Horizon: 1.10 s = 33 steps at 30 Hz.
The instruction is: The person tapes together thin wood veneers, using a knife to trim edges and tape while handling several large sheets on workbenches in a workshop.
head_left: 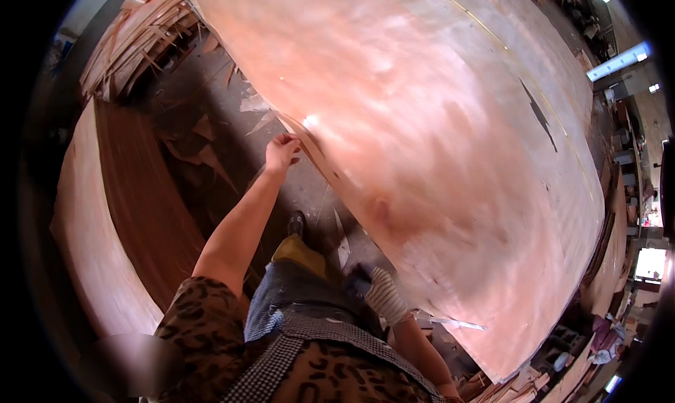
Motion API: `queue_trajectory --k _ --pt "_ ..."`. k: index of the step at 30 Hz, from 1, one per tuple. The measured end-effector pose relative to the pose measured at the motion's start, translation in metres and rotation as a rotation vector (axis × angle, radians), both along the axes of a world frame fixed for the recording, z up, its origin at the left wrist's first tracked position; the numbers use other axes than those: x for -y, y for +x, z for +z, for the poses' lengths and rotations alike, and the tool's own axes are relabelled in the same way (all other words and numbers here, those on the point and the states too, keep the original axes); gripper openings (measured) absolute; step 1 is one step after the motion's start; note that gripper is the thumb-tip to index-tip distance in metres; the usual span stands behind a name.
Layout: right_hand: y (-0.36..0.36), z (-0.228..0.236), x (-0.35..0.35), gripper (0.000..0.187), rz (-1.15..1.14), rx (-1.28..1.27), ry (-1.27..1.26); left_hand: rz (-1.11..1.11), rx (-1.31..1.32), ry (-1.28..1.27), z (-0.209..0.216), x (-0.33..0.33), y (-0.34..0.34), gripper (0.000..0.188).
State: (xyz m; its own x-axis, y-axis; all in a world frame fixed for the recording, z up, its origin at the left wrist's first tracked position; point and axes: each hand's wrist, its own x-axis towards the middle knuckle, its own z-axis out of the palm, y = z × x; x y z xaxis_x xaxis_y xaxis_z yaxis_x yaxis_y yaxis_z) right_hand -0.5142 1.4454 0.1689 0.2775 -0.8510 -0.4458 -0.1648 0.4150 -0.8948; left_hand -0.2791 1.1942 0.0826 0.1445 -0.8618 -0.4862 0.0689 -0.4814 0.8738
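Observation:
A large pinkish wood veneer sheet [436, 143] spreads in front of me and to my right. My left hand [283, 152] is bare and reaches to the sheet's near edge, its fingers pinched at a narrow, slightly lifted veneer strip [314, 152] along that edge. My right hand [383, 295] wears a striped white glove and is close to my body, beside the sheet's lower edge. Its dark blue finger end is blurred, so I cannot make out whether it holds anything. A thin pale strip [460, 323] lies across the sheet's corner near my right wrist.
To my left stands a curved stack of veneer [112, 213], pale on top with a brown side. Ragged veneer layers [140, 44] are piled at the far left. Torn scraps [256, 104] litter the dark floor. A dark slit [540, 115] shows in the large sheet's far side.

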Motion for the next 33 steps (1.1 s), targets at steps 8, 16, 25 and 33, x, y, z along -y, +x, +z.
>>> queue_trajectory --k 8,16,25,33 --pt "0.091 0.0 0.159 0.01 -0.539 0.1 0.251 -0.199 -0.131 0.134 0.007 0.023 0.016 0.012" --pt "0.134 -0.055 0.25 0.014 -0.623 -0.089 0.301 -0.418 0.306 -0.383 -0.016 0.04 0.035 0.015" --pt "0.135 -0.078 0.258 0.03 -0.531 -0.357 0.273 -0.92 0.799 -1.082 0.019 0.044 0.054 0.052" --pt "0.116 -0.047 0.239 0.03 -0.119 -0.935 0.0 -1.257 1.094 -1.173 0.009 0.045 0.048 0.047"
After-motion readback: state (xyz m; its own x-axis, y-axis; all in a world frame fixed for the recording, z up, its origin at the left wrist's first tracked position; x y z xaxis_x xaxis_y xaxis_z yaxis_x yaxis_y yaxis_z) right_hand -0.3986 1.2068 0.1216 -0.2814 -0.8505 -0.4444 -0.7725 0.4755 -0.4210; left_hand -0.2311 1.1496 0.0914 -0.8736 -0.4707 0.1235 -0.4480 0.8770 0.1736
